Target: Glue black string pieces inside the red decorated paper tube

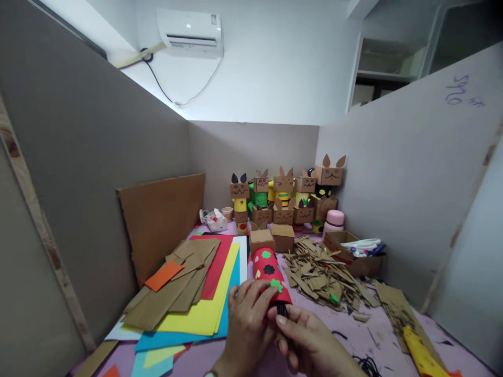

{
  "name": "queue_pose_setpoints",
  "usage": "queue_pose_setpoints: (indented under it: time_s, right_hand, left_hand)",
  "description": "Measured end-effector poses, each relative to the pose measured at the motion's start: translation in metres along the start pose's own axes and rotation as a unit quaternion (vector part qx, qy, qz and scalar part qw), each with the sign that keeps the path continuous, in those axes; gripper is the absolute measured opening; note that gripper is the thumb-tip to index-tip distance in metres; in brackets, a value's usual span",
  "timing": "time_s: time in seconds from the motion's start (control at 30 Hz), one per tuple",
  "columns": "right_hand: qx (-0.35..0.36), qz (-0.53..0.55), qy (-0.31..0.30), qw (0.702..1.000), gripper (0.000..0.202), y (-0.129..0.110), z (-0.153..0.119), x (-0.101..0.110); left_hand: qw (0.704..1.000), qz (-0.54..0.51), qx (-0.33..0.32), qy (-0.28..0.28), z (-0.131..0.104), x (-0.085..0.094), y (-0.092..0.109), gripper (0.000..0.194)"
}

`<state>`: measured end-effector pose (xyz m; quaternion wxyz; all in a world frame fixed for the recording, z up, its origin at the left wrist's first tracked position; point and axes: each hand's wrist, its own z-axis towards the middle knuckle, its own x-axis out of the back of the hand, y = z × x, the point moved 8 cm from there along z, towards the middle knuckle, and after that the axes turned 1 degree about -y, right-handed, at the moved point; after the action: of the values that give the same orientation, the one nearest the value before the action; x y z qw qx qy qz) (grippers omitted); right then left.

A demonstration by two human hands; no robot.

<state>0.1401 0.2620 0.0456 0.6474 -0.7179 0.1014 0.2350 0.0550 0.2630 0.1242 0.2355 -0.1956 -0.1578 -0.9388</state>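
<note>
Two hands busy: left hand (251, 317) curls over the near end of the red tube (271, 278), right hand (310, 335) pinches some black cord (282, 310) right at that end. I'd go light on the left so the tube won't dent, and pinch firmly so strands stay bunched. Tube's between coloured paper (196, 318) and cardboard scraps (318, 272), long axis pointing away, slightly left, toward a small box (262, 239).

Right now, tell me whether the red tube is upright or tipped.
Tipped: the red tube stretches forward from the left hand, patterned side facing up. Whether it lies flat on the table, I cannot tell.
</note>
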Motion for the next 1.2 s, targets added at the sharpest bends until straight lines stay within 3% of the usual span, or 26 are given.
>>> queue_pose_setpoints:
  time_s: [0.23,0.33,0.5,0.6,0.67,0.77,0.87,0.93,1.03,1.2]
  right_hand:
    - [-0.053,-0.042,-0.051,0.996,0.043,0.006,-0.011,-0.008]
    - [-0.041,-0.062,-0.054,0.996,0.042,0.001,-0.018,-0.010]
    - [-0.037,-0.185,-0.031,0.982,0.037,-0.007,-0.031,-0.007]
    - [0.012,-0.270,-0.001,0.963,0.032,-0.021,-0.034,0.001]
    - [0.081,-0.356,0.041,0.930,0.024,-0.037,-0.035,0.010]
    - [0.205,-0.492,0.123,0.837,0.019,-0.065,-0.040,0.018]
    - [0.285,-0.590,0.157,0.739,0.031,-0.080,-0.040,0.014]
    - [0.305,-0.635,0.149,0.694,0.042,-0.083,-0.035,0.006]
    - [0.306,-0.664,0.132,0.669,0.043,-0.084,-0.026,-0.006]
    - [0.288,-0.667,0.115,0.677,0.033,-0.082,-0.019,-0.015]
  left_hand:
    - [0.999,0.007,0.001,-0.043,0.001,-0.004,-0.001,0.025]
    - [0.999,-0.008,0.031,-0.027,0.004,0.000,-0.003,0.021]
    - [0.994,-0.022,0.067,-0.088,0.011,-0.005,-0.005,0.011]
    - [0.990,-0.024,0.088,-0.111,0.013,-0.006,-0.007,0.010]
    - [0.988,-0.027,0.094,-0.118,0.014,-0.005,-0.007,0.012]
    - [0.985,-0.039,0.108,-0.129,0.016,-0.005,-0.009,0.014]
    - [0.984,-0.050,0.118,-0.127,0.017,-0.005,-0.012,0.014]
    - [0.984,-0.055,0.116,-0.123,0.017,-0.005,-0.013,0.013]
    - [0.985,-0.066,0.109,-0.116,0.016,-0.006,-0.012,0.011]
    - [0.983,-0.087,0.098,-0.131,0.013,-0.006,-0.012,0.015]
